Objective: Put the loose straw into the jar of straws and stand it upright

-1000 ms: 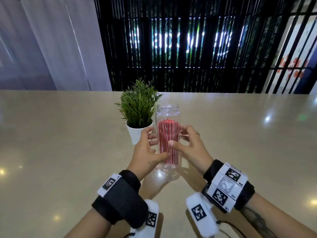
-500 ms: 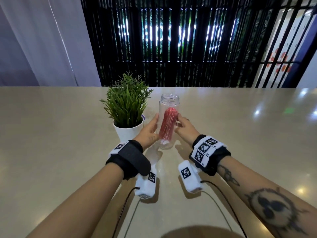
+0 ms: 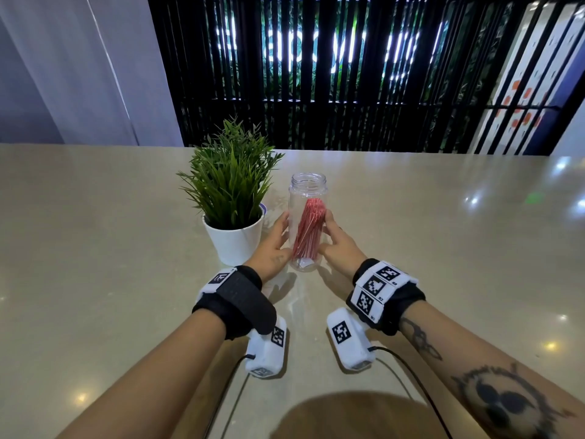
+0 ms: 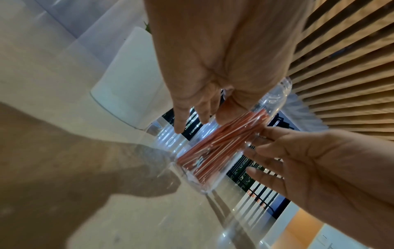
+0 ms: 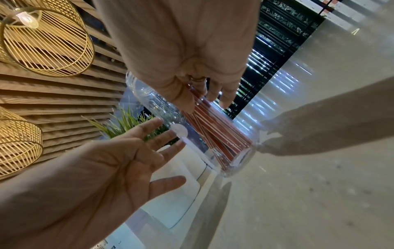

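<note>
One jar (image 3: 306,223), clear and tall, stands upright on the table (image 3: 95,248) with the red straws (image 3: 308,231) inside it, leaning as a bundle toward its right wall, tops well below the rim. No straw lies loose on the table in any view, so I judge the loose one is already among them.

Both hands flank the jar with straight, relaxed fingers. The left hand (image 3: 273,245) lies flat along the left wall; in the right wrist view its palm faces the jar, fingers spread, and whether the fingertips touch the plastic I cannot tell. The right hand (image 3: 338,245) lies against the right wall with fingertips on or just off it. Neither hand grasps anything.

The main risk, as I judge it, is a tip-over: the jar is narrow and light-looking, and the leaning bundle weights one side. A hand brushing the wall while pulling away could rock it. The plant (image 3: 232,191) in its white pot (image 3: 234,242) stands just beside the left hand, so a sideways retreat there could knock the pot or drag leaves. The polished table would let the jar slide rather than hold.
</note>
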